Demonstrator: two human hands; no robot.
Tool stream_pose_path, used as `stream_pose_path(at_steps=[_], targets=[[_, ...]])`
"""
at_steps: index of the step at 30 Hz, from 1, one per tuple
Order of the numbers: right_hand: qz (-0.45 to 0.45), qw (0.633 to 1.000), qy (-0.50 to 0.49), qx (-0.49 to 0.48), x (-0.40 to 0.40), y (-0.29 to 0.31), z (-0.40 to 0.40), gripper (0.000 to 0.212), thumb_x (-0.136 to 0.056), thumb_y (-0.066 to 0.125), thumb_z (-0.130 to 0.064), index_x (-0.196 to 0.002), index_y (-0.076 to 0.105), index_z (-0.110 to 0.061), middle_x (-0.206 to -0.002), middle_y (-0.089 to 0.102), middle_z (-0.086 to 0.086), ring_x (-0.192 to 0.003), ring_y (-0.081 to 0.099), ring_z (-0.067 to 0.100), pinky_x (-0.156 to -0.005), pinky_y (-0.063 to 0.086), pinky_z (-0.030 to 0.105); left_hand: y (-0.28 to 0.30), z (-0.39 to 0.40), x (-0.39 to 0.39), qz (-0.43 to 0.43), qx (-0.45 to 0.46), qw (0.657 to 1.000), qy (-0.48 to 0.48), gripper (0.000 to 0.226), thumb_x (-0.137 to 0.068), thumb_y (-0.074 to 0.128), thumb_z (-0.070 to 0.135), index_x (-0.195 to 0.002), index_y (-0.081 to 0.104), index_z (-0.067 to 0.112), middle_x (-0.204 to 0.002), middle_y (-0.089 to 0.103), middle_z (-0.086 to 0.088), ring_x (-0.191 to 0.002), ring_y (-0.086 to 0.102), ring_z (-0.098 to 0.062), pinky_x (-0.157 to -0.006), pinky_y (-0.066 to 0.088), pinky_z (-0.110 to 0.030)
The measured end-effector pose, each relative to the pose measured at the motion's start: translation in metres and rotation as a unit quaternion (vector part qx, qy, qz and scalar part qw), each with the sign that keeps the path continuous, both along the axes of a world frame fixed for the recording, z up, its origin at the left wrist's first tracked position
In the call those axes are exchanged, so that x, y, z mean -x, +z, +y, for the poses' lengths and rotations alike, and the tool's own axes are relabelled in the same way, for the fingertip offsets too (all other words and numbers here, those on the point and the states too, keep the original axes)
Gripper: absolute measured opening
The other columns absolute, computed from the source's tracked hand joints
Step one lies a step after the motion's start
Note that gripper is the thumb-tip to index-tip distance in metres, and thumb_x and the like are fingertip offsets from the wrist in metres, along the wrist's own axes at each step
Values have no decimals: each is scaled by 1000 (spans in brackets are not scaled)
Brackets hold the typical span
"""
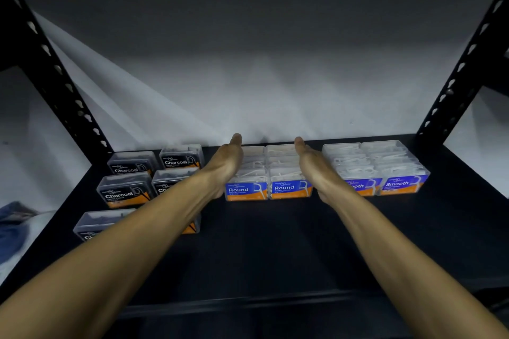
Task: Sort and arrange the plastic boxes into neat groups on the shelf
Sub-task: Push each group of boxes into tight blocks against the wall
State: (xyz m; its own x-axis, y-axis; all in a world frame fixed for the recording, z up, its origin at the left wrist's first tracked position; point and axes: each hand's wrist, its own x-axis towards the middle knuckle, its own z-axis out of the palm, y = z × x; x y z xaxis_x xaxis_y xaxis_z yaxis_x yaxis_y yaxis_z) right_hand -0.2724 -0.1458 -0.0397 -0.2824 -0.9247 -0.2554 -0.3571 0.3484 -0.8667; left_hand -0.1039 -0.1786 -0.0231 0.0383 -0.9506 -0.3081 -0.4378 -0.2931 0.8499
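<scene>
While both hands stand flat with straight fingers, the left hand [226,165] and right hand [311,166] flank the Round boxes [268,173] mid-shelf [275,242] | Charcoal boxes [143,179] left | Smooth boxes [382,168] right, near the back wall [261,63]

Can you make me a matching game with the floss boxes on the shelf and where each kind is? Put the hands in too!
Things:
1. Charcoal boxes
2. Round boxes
3. Smooth boxes
4. left hand

Places:
A. middle of the shelf
B. right side of the shelf
C. against the left side of the Round boxes
D. left side of the shelf

Pairs: 1-D, 2-A, 3-B, 4-C
</scene>
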Motion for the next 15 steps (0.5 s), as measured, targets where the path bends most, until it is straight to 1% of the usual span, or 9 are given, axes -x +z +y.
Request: stream_pose_path(at_steps=[3,6,8,10,12,13,15], targets=[[-1,1000,8,3,0,1,1,64,-97,21,-60,-148,29,-22,-152,35,3,-136,37,23,-112,29,41,1,1,-1,9,-10,1000,-5,66,-103,21,52,-150,29,7,-153,36,-12,-139,36,-27,-117,23,-41],[9,1000,17,2,0,4,3,66,-97,20,-60,-150,23,-21,-154,33,3,-137,36,23,-111,27,40,4,1,-3,12,-18,1000,-5,70,-101,20,56,-150,29,8,-153,37,-12,-138,37,-28,-117,25,-43],[28,999,28,6,1,6,6,68,-97,20,-60,-152,15,-21,-156,27,2,-140,31,23,-112,24,40,4,2,-4,-14,-9,1000,-10,74,-99,18,60,-152,25,8,-155,33,-13,-140,34,-29,-117,24,-43],[68,996,48,36,3,7,9,67,-98,19,-57,-153,11,-20,-160,17,2,-145,19,21,-114,18,38,4,5,-6,-63,32,997,-36,77,-98,17,62,-154,18,10,-157,28,-13,-142,31,-31,-113,23,-43],[108,987,81,82,8,8,12,64,-99,21,-54,-153,10,-22,-162,3,-2,-148,3,14,-116,7,35,6,11,-11,-110,108,984,-83,73,-98,27,58,-154,14,13,-160,22,-10,-143,28,-30,-110,24,-41],[125,981,104,104,11,7,14,62,-99,23,-53,-153,11,-24,-162,-2,-5,-147,0,11,-116,5,34,6,13,-15,-129,145,974,-117,74,-96,37,54,-155,13,16,-161,17,-8,-145,24,-28,-111,23,-41],[171,962,166,135,18,6,18,60,-99,34,-49,-152,14,-30,-160,-5,-14,-146,1,6,-114,7,30,7,14,-24,-195,187,940,-209,87,-87,58,46,-156,10,22,-164,6,-1,-150,5,-20,-118,15,-43]])
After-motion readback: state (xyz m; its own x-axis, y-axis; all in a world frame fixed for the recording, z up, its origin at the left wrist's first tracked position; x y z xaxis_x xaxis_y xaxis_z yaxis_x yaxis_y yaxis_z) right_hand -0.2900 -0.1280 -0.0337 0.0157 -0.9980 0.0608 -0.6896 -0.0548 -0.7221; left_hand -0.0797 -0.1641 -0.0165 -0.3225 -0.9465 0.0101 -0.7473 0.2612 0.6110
